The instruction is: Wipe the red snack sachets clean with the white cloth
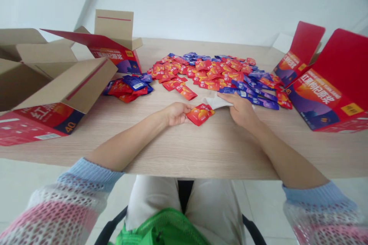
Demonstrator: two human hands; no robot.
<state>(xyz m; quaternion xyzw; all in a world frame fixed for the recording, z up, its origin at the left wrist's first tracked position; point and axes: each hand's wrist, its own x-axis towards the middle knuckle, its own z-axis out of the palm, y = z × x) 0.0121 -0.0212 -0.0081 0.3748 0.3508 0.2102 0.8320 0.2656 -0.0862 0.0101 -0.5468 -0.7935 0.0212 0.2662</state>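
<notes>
Your left hand (177, 114) pinches red sachet (200, 114) by its left edge, between your hands, over desk (184, 149). Your right hand (241, 109) grips white cloth (217, 102), far end at sachet's upper edge. Pile (213, 73) of red and blue sachets lies just beyond; open boxes (324, 97) stand both sides.

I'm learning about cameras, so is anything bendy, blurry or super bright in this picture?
Head view throughout: slightly soft and hazy; the wall bright; the near table edge bowed, likely by the lens; small print on the red packet in the left hand too blurry to read.
</notes>
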